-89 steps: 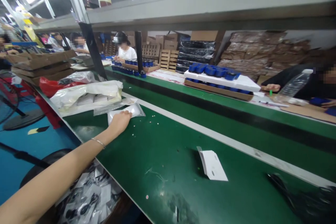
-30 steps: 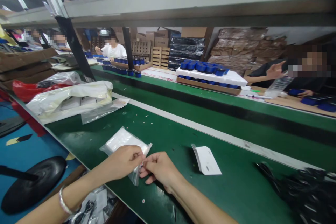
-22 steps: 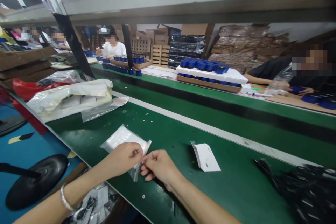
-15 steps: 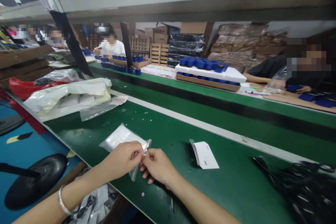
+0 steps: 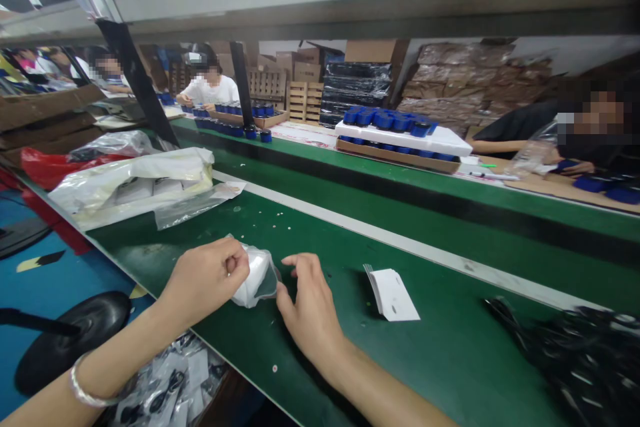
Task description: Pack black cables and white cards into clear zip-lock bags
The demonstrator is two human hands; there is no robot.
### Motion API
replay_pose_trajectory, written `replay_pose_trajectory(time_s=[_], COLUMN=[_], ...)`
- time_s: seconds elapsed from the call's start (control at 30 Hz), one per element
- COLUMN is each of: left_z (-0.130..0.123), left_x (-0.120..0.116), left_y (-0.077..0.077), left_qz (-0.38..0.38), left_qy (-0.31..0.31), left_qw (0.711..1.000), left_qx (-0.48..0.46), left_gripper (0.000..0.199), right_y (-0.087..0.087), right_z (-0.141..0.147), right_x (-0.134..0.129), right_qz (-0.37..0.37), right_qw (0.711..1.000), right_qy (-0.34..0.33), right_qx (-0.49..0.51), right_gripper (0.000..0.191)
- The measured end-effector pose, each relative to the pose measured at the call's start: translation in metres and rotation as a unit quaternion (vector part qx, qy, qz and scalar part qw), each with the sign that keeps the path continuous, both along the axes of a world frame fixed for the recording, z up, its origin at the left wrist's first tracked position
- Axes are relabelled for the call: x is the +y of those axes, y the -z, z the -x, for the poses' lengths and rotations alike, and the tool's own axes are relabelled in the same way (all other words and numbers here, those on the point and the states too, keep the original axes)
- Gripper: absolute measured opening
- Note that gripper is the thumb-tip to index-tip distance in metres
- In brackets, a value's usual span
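A clear plastic bag with white contents is bunched up over the green bench. My left hand, a bracelet at its wrist, is closed on the bag's left side. Just right of the bag, my right hand has its thumb and fingers spread, with the thumb close to the bag's edge. To the right lies a small folded stack of white cards on the green surface.
Black cables are heaped at the right. A large white bag lies at the left. Below the bench edge is a box of small packets. Blue parts sit across the bench, where people are seated.
My hands have moved apart; the right has opened from its pinch near the bag's edge. The left has shifted left. The bag has gone from flat to bunched.
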State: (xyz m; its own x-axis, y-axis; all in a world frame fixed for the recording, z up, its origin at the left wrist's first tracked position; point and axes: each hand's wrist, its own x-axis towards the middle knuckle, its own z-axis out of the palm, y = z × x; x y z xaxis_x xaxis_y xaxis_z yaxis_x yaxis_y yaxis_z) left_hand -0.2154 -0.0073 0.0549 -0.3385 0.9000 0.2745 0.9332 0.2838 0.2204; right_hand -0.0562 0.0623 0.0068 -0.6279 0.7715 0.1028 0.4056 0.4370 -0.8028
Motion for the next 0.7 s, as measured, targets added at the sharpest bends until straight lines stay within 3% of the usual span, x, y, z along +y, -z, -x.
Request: replay_pose_trajectory(time_s=[0.07,0.13,0.3,0.4,0.47,0.57,0.7], left_z=[-0.005,-0.009,0.011,0.039,0.053,0.058,0.052], left_x=[0.002,0.004,0.008,0.010,0.011,0.014,0.016], left_y=[0.002,0.004,0.012,0.027,0.039,0.053,0.059], left_qz=[0.020,0.036,0.111,0.161,0.178,0.175,0.145], left_qy=[0.011,0.030,0.168,0.209,0.214,0.213,0.197], left_qw=[1.000,0.999,0.979,0.964,0.960,0.961,0.970], left_qx=[-0.016,-0.025,-0.038,-0.032,-0.024,-0.015,-0.010], left_gripper=[0.018,0.020,0.024,0.091,0.110,0.109,0.102], right_y=[-0.005,-0.006,0.004,0.010,0.011,0.010,0.009], right_z=[-0.003,-0.003,0.005,0.008,0.011,0.018,0.029], right_x=[-0.004,-0.005,0.006,0.014,0.017,0.021,0.023], right_qz=[-0.087,-0.119,-0.029,0.000,0.018,0.041,0.054], right_qw=[0.996,0.993,0.997,0.996,0.995,0.993,0.991], right_qy=[-0.014,-0.028,-0.024,-0.012,-0.007,-0.001,0.027], right_qx=[0.017,-0.008,-0.071,-0.084,-0.095,-0.111,-0.120], right_gripper=[0.027,0.021,0.024,0.028,0.022,0.019,0.011])
